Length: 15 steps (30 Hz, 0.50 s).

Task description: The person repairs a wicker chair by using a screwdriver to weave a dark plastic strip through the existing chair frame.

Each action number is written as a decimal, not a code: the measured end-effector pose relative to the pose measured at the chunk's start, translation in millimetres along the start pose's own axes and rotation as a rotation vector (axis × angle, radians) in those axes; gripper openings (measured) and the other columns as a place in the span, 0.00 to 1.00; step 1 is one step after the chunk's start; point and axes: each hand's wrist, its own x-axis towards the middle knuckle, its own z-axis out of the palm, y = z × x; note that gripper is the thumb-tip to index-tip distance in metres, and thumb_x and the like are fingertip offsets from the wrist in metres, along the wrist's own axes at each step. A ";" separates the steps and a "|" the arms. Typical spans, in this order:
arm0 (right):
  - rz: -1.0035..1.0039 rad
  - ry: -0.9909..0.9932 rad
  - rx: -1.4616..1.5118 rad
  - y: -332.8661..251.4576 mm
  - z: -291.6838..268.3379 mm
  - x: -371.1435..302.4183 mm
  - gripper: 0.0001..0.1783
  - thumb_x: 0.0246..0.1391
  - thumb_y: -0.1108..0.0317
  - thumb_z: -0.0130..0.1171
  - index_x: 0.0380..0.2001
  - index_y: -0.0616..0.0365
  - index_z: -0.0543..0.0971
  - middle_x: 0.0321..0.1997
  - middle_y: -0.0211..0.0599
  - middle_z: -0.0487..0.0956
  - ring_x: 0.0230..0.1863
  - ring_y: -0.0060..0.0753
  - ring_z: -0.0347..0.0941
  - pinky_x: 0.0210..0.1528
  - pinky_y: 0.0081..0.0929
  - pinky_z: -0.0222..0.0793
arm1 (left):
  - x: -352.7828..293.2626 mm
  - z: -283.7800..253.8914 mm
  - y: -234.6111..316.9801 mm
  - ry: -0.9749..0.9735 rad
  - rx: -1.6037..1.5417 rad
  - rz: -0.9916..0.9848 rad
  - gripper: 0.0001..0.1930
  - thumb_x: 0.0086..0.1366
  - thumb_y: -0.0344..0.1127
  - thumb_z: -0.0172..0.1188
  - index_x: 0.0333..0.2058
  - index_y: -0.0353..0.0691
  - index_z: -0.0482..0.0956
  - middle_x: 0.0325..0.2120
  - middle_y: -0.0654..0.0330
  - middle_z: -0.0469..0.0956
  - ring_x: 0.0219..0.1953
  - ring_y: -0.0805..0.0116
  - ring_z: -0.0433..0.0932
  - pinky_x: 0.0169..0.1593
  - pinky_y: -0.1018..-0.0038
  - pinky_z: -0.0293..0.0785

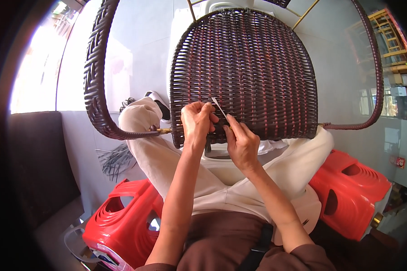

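We have one woven chair seat (244,67) just beyond our lap, with two looped arms (95,81), one left and one right. Our right hand (243,142) is closed in a pinch on one slim tool (219,107), its pale flat tip pointing far and left. Our left hand (196,119) has its fingers curled over the seat's near edge; we cannot tell what it grips. Two red stools (131,232) stand near, one each side. At near left, we cannot make out what one clear tub (67,239) holds.
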 end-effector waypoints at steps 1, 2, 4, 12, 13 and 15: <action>0.003 -0.002 -0.001 1.5 0.7 -0.4 0.16 0.46 0.78 0.58 0.42 0.64 0.76 0.24 0.42 0.76 0.20 0.39 0.73 0.22 0.29 0.68 | -1.5 1.7 2.4 0.014 0.021 -0.002 0.13 0.58 0.34 0.51 0.23 0.29 0.76 0.13 0.57 0.74 0.09 0.77 0.67 0.13 0.82 0.61; -0.009 0.015 0.003 4.1 2.2 -1.7 0.16 0.47 0.75 0.58 0.42 0.61 0.76 0.23 0.40 0.75 0.19 0.40 0.72 0.20 0.31 0.67 | -1.8 1.1 1.7 0.013 0.022 -0.006 0.13 0.58 0.34 0.51 0.23 0.29 0.76 0.13 0.57 0.74 0.09 0.77 0.67 0.13 0.82 0.61; -0.028 0.035 0.012 4.5 2.9 -1.6 0.15 0.47 0.72 0.58 0.42 0.59 0.76 0.21 0.37 0.73 0.19 0.40 0.72 0.18 0.32 0.67 | -1.4 -3.3 2.9 -0.028 0.015 -0.013 0.16 0.60 0.39 0.53 0.24 0.29 0.75 0.14 0.56 0.75 0.10 0.76 0.69 0.13 0.82 0.64; -0.006 0.034 0.019 3.0 2.2 -0.9 0.15 0.48 0.71 0.59 0.42 0.58 0.76 0.22 0.36 0.73 0.19 0.40 0.72 0.19 0.31 0.67 | -10.0 -12.3 13.5 -0.118 -0.067 -0.116 0.21 0.60 0.46 0.55 0.26 0.27 0.74 0.18 0.51 0.76 0.15 0.68 0.76 0.19 0.79 0.73; -0.004 0.036 0.019 3.3 2.1 -0.9 0.15 0.48 0.71 0.59 0.42 0.58 0.76 0.22 0.36 0.73 0.19 0.40 0.72 0.19 0.31 0.67 | -11.4 -13.9 12.5 -0.119 -0.065 -0.115 0.21 0.60 0.46 0.55 0.26 0.27 0.74 0.18 0.51 0.76 0.15 0.68 0.76 0.19 0.79 0.73; -0.009 0.040 0.017 4.0 2.5 -1.4 0.15 0.48 0.71 0.59 0.42 0.58 0.76 0.22 0.36 0.73 0.19 0.40 0.72 0.19 0.32 0.67 | -14.6 -16.4 8.3 -0.141 -0.070 -0.118 0.19 0.60 0.43 0.54 0.26 0.27 0.74 0.18 0.51 0.76 0.16 0.68 0.76 0.21 0.79 0.73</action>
